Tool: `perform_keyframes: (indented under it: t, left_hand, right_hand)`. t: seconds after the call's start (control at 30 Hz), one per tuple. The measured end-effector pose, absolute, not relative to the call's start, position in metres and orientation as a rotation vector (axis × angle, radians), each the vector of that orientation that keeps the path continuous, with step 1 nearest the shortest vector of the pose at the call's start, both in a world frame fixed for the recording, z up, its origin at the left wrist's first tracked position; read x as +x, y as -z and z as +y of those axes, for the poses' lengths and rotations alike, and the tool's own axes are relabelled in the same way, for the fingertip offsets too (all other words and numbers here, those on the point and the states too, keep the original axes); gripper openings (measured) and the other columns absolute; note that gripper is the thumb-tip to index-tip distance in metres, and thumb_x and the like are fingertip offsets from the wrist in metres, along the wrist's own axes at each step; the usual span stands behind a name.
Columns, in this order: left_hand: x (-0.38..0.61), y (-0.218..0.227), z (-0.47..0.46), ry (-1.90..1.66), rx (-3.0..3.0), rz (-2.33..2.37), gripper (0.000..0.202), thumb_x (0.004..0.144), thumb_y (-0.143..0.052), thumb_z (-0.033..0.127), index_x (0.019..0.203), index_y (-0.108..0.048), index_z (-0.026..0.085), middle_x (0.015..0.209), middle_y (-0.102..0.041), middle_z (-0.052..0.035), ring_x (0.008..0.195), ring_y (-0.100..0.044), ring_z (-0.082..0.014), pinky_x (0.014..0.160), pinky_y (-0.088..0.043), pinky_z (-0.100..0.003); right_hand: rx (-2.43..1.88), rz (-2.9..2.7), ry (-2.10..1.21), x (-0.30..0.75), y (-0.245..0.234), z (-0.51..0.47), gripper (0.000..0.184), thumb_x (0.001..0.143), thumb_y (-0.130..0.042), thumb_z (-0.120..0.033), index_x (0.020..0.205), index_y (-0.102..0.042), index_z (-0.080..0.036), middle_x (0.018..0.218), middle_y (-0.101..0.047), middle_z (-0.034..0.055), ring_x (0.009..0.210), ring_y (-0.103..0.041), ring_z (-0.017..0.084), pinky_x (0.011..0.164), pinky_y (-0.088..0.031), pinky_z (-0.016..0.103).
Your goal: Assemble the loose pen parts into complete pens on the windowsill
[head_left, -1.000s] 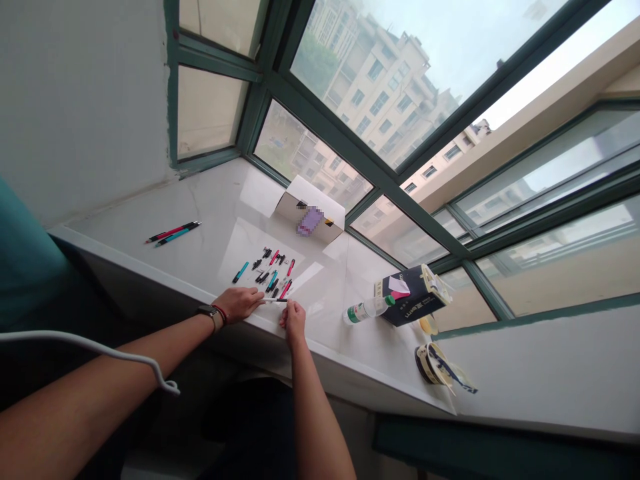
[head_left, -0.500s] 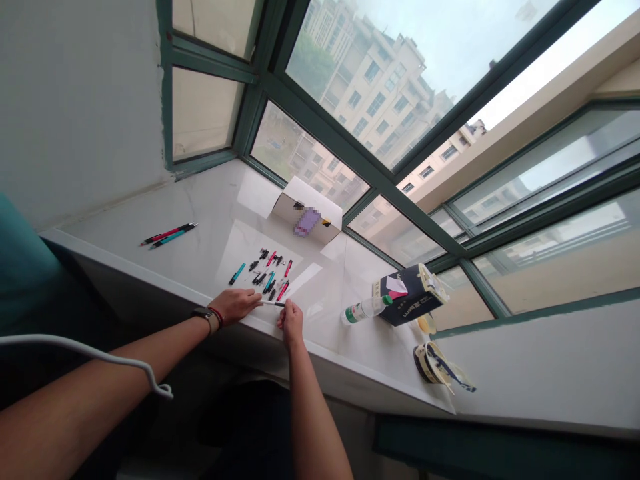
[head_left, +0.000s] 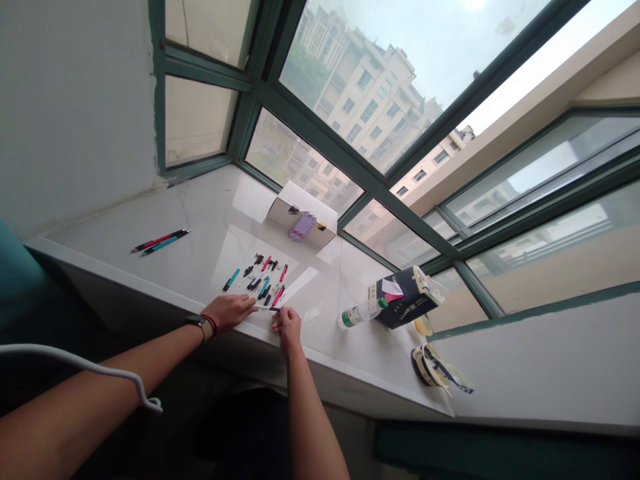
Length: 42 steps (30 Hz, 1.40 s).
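Observation:
Between my two hands, just above the sill's front edge, is a thin white-and-black pen part (head_left: 268,308). My left hand (head_left: 231,311) pinches its white end. The black end is between the closed fingers of my right hand (head_left: 289,327). Just beyond lie loose pen parts: a teal barrel (head_left: 231,279), a red barrel (head_left: 279,295), another red piece (head_left: 283,273) and several small black pieces (head_left: 255,284). Farther left, a whole red pen (head_left: 157,241) and a teal pen (head_left: 167,243) lie side by side. The smallest parts are too small to tell apart.
A white open box (head_left: 300,212) stands by the window. To the right are a clear bottle with a green cap (head_left: 361,313), a dark blue carton (head_left: 407,299) and a round tub (head_left: 429,365). A white cable (head_left: 75,358) crosses in front of my left forearm.
The camera view has shifted slightly, so the scene sits a little farther left and lower. Both hands keep the pen part between them, with almost no change in grip.

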<state>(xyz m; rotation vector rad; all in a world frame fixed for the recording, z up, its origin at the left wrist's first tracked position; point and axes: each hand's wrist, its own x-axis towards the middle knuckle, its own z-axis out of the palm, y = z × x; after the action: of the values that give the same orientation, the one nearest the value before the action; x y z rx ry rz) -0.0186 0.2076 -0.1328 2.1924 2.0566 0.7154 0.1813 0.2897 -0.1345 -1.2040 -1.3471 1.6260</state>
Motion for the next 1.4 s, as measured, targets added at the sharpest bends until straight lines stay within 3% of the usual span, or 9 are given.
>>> perform_keyframes:
  t: [0.27, 0.47, 0.63, 0.8, 0.97, 1.27, 1.4]
  left_hand:
    - [-0.019, 0.131, 0.207, -0.730, 2.207, 2.044, 0.038, 0.098, -0.033, 0.051, 0.090, -0.060, 0.025, 0.084, -0.065, -0.0020, 0.072, -0.061, -0.0159, 0.057, -0.035, -0.025]
    - [-0.019, 0.132, 0.208, -0.723, 2.198, 2.053, 0.042, 0.098, -0.031, 0.050, 0.085, -0.060, 0.023, 0.083, -0.065, -0.0030, 0.070, -0.061, -0.0150, 0.057, -0.035, -0.025]
    - [-0.020, 0.132, 0.208, -0.695, 2.220, 2.036, 0.043, 0.099, -0.029, 0.050, 0.083, -0.058, 0.022, 0.082, -0.065, -0.0032, 0.072, -0.061, -0.0155, 0.057, -0.034, -0.025]
    - [-0.019, 0.130, 0.207, -0.686, 2.256, 2.006, 0.039, 0.099, -0.031, 0.049, 0.088, -0.059, 0.024, 0.082, -0.065, -0.0019, 0.069, -0.061, -0.0143, 0.055, -0.033, -0.025]
    - [-0.019, 0.133, 0.208, -0.761, 2.234, 1.977, 0.037, 0.098, -0.033, 0.049, 0.089, -0.060, 0.025, 0.081, -0.064, -0.0015, 0.069, -0.060, -0.0136, 0.056, -0.035, -0.024]
    - [-0.019, 0.129, 0.206, -0.757, 2.219, 1.996, 0.039, 0.099, -0.032, 0.047, 0.084, -0.058, 0.022, 0.080, -0.065, -0.0036, 0.070, -0.061, -0.0158, 0.058, -0.037, -0.026]
    - [-0.018, 0.129, 0.206, -0.742, 2.249, 1.991, 0.036, 0.099, -0.032, 0.045, 0.087, -0.058, 0.023, 0.082, -0.065, -0.0032, 0.071, -0.062, -0.0158, 0.057, -0.036, -0.026]
  right_hand:
    - [-1.213, -1.307, -1.620, 0.184, 0.137, 0.292, 0.033, 0.075, -0.066, -0.048, 0.076, -0.061, -0.016, 0.077, -0.071, 0.0062, 0.048, -0.054, 0.008, 0.042, -0.042, 0.018]
    - [-1.205, -1.281, -1.640, 0.185, 0.136, 0.291, 0.031, 0.074, -0.067, -0.046, 0.079, -0.062, -0.016, 0.080, -0.070, 0.0040, 0.049, -0.054, 0.007, 0.044, -0.043, 0.018]
    - [-1.184, -1.201, -1.673, 0.186, 0.134, 0.291, 0.030, 0.070, -0.072, -0.043, 0.083, -0.063, -0.016, 0.070, -0.064, -0.0009, 0.048, -0.054, 0.008, 0.044, -0.043, 0.018]
    - [-1.243, -1.293, -1.622, 0.181, 0.133, 0.289, 0.043, 0.080, -0.055, -0.057, 0.064, -0.054, -0.018, 0.053, -0.056, -0.0016, 0.037, -0.046, 0.008, 0.034, -0.030, 0.019]
    - [-1.226, -1.455, -1.563, 0.177, 0.132, 0.286, 0.047, 0.084, -0.049, -0.057, 0.056, -0.046, -0.020, 0.043, -0.044, -0.0056, 0.031, -0.033, 0.007, 0.032, -0.020, 0.020]
    - [-1.172, -1.437, -1.679, 0.180, 0.129, 0.286, 0.035, 0.082, -0.052, -0.051, 0.066, -0.050, -0.020, 0.052, -0.052, -0.0044, 0.035, -0.039, 0.007, 0.033, -0.023, 0.020]
    - [-1.205, -1.465, -1.664, 0.179, 0.125, 0.283, 0.040, 0.085, -0.048, -0.053, 0.063, -0.048, -0.020, 0.049, -0.049, -0.0048, 0.034, -0.038, 0.008, 0.033, -0.023, 0.021]
